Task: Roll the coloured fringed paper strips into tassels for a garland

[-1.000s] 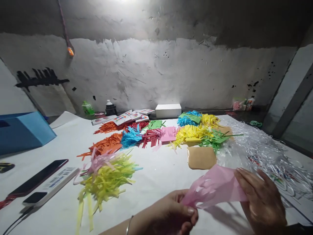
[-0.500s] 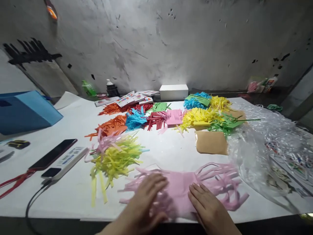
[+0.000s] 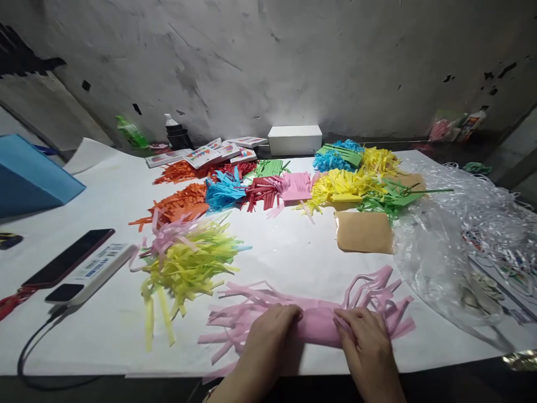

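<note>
A pink fringed tissue paper (image 3: 316,324) lies at the front of the white-covered table, its cut strips spreading left and right from an uncut middle band. My left hand (image 3: 272,338) pinches the left end of that band, with fingers curled over its edge. At the band's right end, my right hand (image 3: 367,338) grips with thumb and fingertips. Between my hands the band looks folded or rolled into a narrower strip. A yellow fringed tissue bundle (image 3: 188,268) with pink strips rests to the left of my hands.
Behind are orange (image 3: 180,204), blue (image 3: 224,190) and yellow (image 3: 348,187) fringed bundles. A brown packet (image 3: 364,232) and clear plastic bags (image 3: 436,257) lie on the right. A phone (image 3: 71,257), a white cabled device (image 3: 92,274) and a blue box (image 3: 33,176) are left; a white box (image 3: 295,140) stands behind.
Both hands have gone from lying flat on the pink paper to pinching its middle band, which is now narrower. The camera view has tilted down slightly.
</note>
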### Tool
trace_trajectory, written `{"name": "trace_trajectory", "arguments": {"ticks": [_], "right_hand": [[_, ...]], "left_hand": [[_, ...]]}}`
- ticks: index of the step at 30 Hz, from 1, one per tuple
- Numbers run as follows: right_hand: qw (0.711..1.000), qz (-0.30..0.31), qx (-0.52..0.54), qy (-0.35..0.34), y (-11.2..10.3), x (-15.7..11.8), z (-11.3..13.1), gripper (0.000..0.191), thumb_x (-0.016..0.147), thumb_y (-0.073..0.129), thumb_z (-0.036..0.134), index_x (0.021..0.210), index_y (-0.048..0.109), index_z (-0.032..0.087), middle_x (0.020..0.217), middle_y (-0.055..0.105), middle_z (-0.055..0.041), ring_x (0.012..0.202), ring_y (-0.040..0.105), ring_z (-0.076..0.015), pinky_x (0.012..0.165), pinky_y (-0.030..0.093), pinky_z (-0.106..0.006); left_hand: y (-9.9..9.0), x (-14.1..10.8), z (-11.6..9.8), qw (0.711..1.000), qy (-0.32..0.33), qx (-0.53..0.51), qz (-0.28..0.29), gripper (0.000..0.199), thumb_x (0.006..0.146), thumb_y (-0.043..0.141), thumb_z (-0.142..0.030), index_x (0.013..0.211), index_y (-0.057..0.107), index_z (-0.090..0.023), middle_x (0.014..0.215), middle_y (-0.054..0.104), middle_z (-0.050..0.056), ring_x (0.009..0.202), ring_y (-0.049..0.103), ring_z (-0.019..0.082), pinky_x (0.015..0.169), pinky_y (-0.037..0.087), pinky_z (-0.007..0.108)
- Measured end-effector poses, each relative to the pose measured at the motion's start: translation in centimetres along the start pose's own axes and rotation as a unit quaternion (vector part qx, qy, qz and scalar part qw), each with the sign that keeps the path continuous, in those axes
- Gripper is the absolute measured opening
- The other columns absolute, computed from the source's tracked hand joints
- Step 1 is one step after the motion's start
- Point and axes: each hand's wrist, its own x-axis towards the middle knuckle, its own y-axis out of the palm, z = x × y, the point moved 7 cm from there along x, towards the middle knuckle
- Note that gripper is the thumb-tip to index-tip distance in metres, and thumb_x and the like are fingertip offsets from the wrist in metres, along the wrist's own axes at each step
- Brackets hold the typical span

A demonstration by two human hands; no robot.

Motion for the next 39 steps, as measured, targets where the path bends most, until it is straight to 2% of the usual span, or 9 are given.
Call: {"name": "trace_trajectory", "arguments": {"ticks": [5,11,15,19,21,25,33,36,39], "right_hand": [[0.992,-0.052,-0.112,0.025,-0.3,1.6,1.2,0.023,0.102,0.047,0.025,0.106,0.067,0.015,0.088,0.072,-0.0105,0.084,0.065,-0.0290,0.083,0.045,-0.049],[0.988,0.001,0.017,-0.151,-0.6,0.6,3.8,0.026,0.099,0.054,0.020,0.121,0.066,0.012,0.112,0.075,-0.0083,0.115,0.064,-0.0236,0.116,0.032,-0.043],[0.984,0.024,0.045,-0.173,-0.7,-1.1,3.5,0.032,0.099,0.056,0.035,0.114,0.070,0.010,0.111,0.076,-0.0084,0.117,0.065,-0.0231,0.121,0.028,-0.039],[0.975,0.016,0.049,-0.215,-2.0,-2.3,3.6,0.024,0.099,0.049,0.011,0.103,0.073,0.011,0.099,0.078,-0.0052,0.103,0.070,-0.0181,0.119,0.032,-0.038],[0.971,0.028,0.073,-0.227,-2.7,-2.3,3.8,0.032,0.100,0.041,0.005,0.097,0.073,0.013,0.093,0.078,-0.0031,0.096,0.071,-0.0151,0.117,0.035,-0.035],[0.974,0.038,0.135,-0.178,-3.6,-1.4,3.4,0.024,0.101,0.047,0.012,0.096,0.070,0.018,0.083,0.076,0.0013,0.086,0.070,-0.0141,0.110,0.040,-0.033],[0.999,0.016,0.028,0.015,-1.4,-2.0,1.4,0.012,0.096,0.055,0.014,0.087,0.062,0.019,0.085,0.064,-0.0046,0.082,0.060,-0.0210,0.090,0.037,-0.044],[1.000,0.005,0.000,-0.023,-1.1,-1.8,1.9,0.016,0.097,0.052,0.012,0.105,0.065,0.017,0.097,0.068,-0.0080,0.095,0.062,-0.0231,0.100,0.035,-0.047],[0.994,0.025,0.050,-0.097,-1.4,-1.4,2.7,0.034,0.096,0.039,0.002,0.109,0.067,0.015,0.100,0.071,-0.0072,0.101,0.063,-0.0207,0.107,0.034,-0.044]], "left_hand": [[0.2,2.6,-0.2,0.993,-0.091,0.056,0.054,0.015,0.094,0.054,-0.016,0.085,0.065,-0.019,0.082,0.075,0.005,0.074,0.072,0.024,0.061,0.046,0.030],[0.0,2.4,-0.3,0.994,-0.081,0.057,0.043,0.014,0.094,0.053,-0.014,0.090,0.065,-0.019,0.082,0.074,0.005,0.072,0.071,0.022,0.060,0.048,0.030],[-2.0,0.6,-3.0,0.985,0.139,0.054,-0.089,0.027,0.089,0.066,-0.026,0.115,0.062,-0.020,0.117,0.070,0.012,0.109,0.063,0.030,0.096,0.047,0.047],[-1.3,-2.3,-5.1,0.954,0.299,0.028,-0.029,0.024,0.092,0.066,-0.038,0.109,0.063,-0.022,0.106,0.072,0.003,0.103,0.059,0.025,0.109,0.032,0.047],[-1.2,-3.1,-5.0,0.955,0.296,0.021,-0.009,0.010,0.098,0.056,-0.023,0.105,0.063,-0.020,0.095,0.072,0.001,0.091,0.059,0.020,0.102,0.036,0.041],[-1.6,-3.7,-4.7,0.961,0.275,-0.022,-0.021,0.024,0.102,0.040,-0.011,0.097,0.062,-0.019,0.086,0.069,0.002,0.082,0.057,0.018,0.093,0.039,0.037],[0.1,-1.4,-3.1,0.993,0.110,0.029,-0.037,0.019,0.096,0.046,-0.006,0.089,0.057,-0.019,0.074,0.063,0.001,0.070,0.054,0.020,0.078,0.037,0.038],[0.0,-0.8,-3.1,0.993,0.095,0.047,-0.059,0.016,0.093,0.053,-0.006,0.091,0.060,-0.020,0.085,0.066,0.003,0.079,0.056,0.022,0.083,0.035,0.041],[-0.4,-1.1,-4.2,0.984,0.172,0.022,-0.047,0.015,0.092,0.058,-0.006,0.094,0.061,-0.021,0.098,0.069,0.004,0.088,0.056,0.022,0.088,0.035,0.040]]}}
